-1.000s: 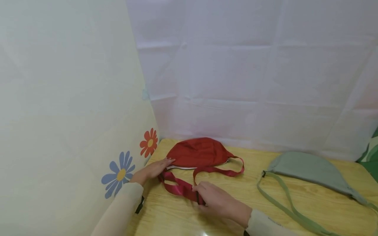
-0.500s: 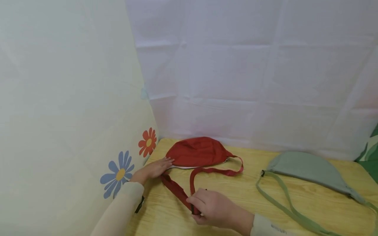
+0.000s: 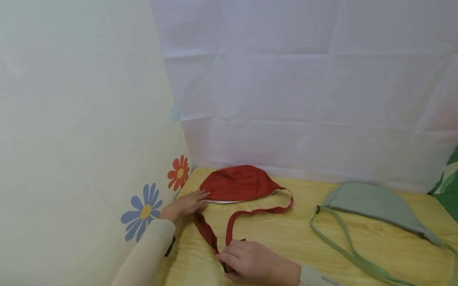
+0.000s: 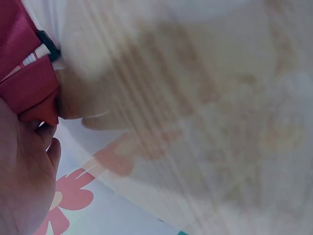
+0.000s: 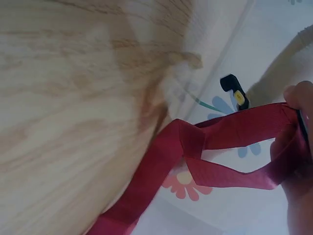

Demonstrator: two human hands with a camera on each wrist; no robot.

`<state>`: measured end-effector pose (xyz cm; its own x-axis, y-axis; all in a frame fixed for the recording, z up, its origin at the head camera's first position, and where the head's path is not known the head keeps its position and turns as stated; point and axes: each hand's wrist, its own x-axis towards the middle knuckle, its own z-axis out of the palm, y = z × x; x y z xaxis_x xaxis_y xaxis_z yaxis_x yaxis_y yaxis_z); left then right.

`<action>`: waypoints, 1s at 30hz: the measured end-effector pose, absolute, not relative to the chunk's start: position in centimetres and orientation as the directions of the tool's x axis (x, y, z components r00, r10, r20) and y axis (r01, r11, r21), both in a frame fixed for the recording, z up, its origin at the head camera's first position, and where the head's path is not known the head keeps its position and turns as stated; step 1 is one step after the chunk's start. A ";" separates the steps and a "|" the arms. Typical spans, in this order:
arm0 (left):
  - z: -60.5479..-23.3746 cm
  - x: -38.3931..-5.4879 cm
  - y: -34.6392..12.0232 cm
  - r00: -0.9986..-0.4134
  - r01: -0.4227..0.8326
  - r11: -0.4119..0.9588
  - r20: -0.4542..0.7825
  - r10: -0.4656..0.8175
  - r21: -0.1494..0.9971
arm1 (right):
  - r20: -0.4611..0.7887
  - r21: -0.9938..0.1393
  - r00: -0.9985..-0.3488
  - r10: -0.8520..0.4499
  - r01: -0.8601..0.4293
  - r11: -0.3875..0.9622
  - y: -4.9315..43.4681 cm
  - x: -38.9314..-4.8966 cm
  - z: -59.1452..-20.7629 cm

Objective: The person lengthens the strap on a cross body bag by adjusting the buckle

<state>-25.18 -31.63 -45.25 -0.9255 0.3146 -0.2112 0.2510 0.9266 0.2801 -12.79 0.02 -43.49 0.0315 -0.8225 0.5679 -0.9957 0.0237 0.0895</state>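
A red waist bag (image 3: 237, 184) lies at the back left of the wooden table. My left hand (image 3: 186, 203) rests on its left end, fingers stretched over the fabric. In the left wrist view that hand sits beside the folded red strap and a black slider (image 4: 49, 45). Near the front, my right hand (image 3: 255, 262) pinches the red strap (image 3: 229, 228) at a black buckle (image 3: 225, 267), partly hidden by the fingers. From there the strap runs back to both ends of the bag. A length of strap (image 5: 151, 171) crosses the right wrist view.
To the right lies a grey-green waist bag (image 3: 375, 206), its green strap (image 3: 352, 252) looping toward the front. A pale panel with flower prints (image 3: 144, 212) stands close on the left. Creased white cloth (image 3: 286, 99) hangs behind the table (image 3: 286, 234).
My right hand has drawn the buckle end of the red strap toward the front and slightly left, straightening the strap. My left hand has stayed on the bag's left end.
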 end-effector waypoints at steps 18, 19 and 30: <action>-44.7 -26.3 -32.3 -0.931 0.251 0.948 -0.221 0.292 0.197 | 0.146 -0.071 -0.086 -0.985 -0.995 0.077 -3.0 -12.6 -45.4; -44.7 -26.3 -32.3 -0.931 0.247 0.948 -0.221 0.289 0.201 | 0.127 -0.082 -0.087 -0.988 -0.994 0.077 -3.1 -12.6 -45.5; -45.7 -25.8 -32.4 -0.946 0.191 0.929 -0.194 0.261 0.317 | -0.012 -0.162 -0.089 -0.996 -0.983 0.090 -3.2 -12.7 -46.6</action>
